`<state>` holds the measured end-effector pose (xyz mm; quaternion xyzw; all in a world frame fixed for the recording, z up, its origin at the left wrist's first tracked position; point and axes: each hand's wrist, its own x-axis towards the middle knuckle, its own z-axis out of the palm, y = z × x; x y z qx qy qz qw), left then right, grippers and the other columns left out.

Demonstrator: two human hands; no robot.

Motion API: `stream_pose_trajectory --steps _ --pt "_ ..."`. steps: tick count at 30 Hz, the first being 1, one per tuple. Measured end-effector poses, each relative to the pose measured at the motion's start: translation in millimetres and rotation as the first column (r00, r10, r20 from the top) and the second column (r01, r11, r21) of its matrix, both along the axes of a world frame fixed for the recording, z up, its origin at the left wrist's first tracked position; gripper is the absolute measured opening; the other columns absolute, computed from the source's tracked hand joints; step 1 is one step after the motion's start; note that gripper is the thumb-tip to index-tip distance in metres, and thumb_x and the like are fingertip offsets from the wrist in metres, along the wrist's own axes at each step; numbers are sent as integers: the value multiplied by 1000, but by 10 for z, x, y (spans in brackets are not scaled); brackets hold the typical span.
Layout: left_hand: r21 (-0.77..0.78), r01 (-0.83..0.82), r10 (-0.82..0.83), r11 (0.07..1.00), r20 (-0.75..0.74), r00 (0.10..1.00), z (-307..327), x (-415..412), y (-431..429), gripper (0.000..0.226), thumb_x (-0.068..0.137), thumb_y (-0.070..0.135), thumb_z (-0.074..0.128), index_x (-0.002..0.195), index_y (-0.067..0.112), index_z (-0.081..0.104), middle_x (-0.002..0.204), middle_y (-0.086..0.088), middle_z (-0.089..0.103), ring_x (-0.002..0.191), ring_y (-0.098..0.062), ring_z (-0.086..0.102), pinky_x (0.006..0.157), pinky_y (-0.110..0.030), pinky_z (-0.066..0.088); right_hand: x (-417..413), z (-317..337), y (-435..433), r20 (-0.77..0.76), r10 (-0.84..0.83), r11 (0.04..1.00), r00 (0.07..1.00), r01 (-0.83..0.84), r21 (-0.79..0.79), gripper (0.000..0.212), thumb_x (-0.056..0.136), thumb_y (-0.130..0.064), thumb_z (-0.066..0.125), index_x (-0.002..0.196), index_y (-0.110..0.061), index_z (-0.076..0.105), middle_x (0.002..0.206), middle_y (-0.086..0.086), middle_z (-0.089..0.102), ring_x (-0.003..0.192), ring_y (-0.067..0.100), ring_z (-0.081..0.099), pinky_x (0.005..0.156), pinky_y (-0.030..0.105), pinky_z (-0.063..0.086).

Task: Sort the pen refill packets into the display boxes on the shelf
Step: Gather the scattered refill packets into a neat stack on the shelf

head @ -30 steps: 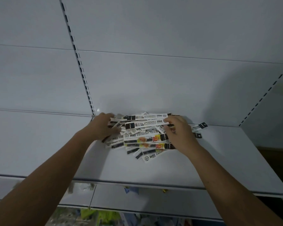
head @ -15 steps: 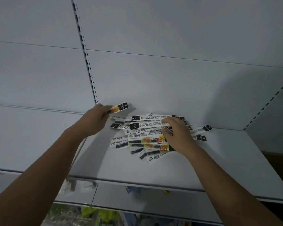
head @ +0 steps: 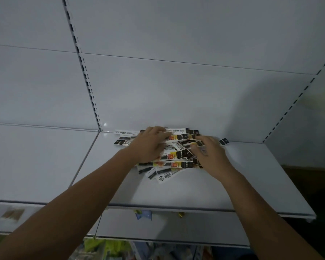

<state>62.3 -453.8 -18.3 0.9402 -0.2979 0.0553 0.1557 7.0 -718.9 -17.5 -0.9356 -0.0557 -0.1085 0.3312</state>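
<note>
A loose pile of pen refill packets [head: 172, 164], white, black and yellow strips, lies at the back of the white shelf [head: 195, 192]. My left hand [head: 149, 146] lies on the pile's left half with its fingers curled over the top packets; whether it grips one is hidden. My right hand [head: 209, 155] is on the pile's right end, with fingers and thumb closed around several packet ends. Two packets [head: 123, 142] lie apart at the left, near the back wall. One single packet [head: 223, 141] sticks out at the right. No display box is in view.
White back panels rise behind the shelf, with a slotted upright [head: 83, 66] to the left and another [head: 296, 98] at the right corner. A neighbouring shelf [head: 36, 158] joins on the left. Coloured goods [head: 105, 246] show on a lower level beneath the shelf's front edge.
My left hand, which held one packet lifted to the left, has come back onto the pile without it. Packets now lie apart on the left. My right hand has stayed on the pile.
</note>
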Motion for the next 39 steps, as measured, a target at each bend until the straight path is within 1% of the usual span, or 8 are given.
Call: stream_pose_trajectory --steps 3,8,14,20,26,31,34,39 --pt "-35 6 -5 999 32 999 21 -123 118 75 96 76 39 161 38 33 167 -1 31 154 -27 25 123 -59 29 -163 -9 -20 13 134 982 991 -131 -137 67 89 -64 68 147 -35 50 156 -10 44 147 15 34 123 49 26" --pt "299 59 -34 952 -88 996 5 -355 177 131 61 108 43 162 47 -14 173 2 -17 159 -26 -19 127 -59 -8 -192 -115 281 -108 397 818 911 -405 -408 97 76 -83 65 157 -42 33 168 -19 17 157 7 1 124 36 -7" --pt "258 -15 23 966 -28 999 -125 -243 167 114 75 99 45 163 47 -6 175 2 -11 161 -22 -12 128 -62 2 139 -169 245 15 345 875 938 -316 -368 61 85 -62 73 139 -37 58 151 -13 44 145 14 31 119 51 26" --pt "177 -34 35 984 -2 999 -98 -149 312 93 86 87 42 162 53 -1 176 8 -1 162 -18 -6 128 -62 11 196 -192 196 -6 252 925 968 -243 -292 76 80 -64 77 147 -39 51 162 -15 35 153 14 21 125 51 15" --pt "77 -76 78 994 -34 996 -164 -358 427 102 75 101 37 158 60 -5 175 9 -8 161 -23 -11 129 -60 5 51 -223 -378 -37 129 971 991 -134 -197 102 67 -88 68 154 -43 38 167 -13 27 156 13 16 125 48 10" --pt "-19 -127 127 992 -25 992 -233 -355 352 85 82 97 33 154 67 2 176 5 1 162 -25 -9 127 -65 8 199 -298 -737 -169 43 952 985 -92 -293 91 78 -86 59 155 -43 37 167 -5 31 156 20 22 126 50 16" --pt "-72 -204 200 976 -56 978 -305 -271 223 83 83 97 21 157 61 13 175 6 7 162 -25 -5 124 -70 10 270 -371 -665 -165 79 983 983 -104 -150 83 82 -84 54 151 -39 47 153 -2 49 147 22 36 122 52 30" --pt "-139 -292 287 946 -55 956 -379 -225 46 75 87 88 30 154 55 29 172 7 19 162 -24 6 122 -72 13 211 -494 -150 -119 15 996 993 -26 -86 61 93 -48 67 149 -32 47 144 5 51 139 28 36 114 46 36"
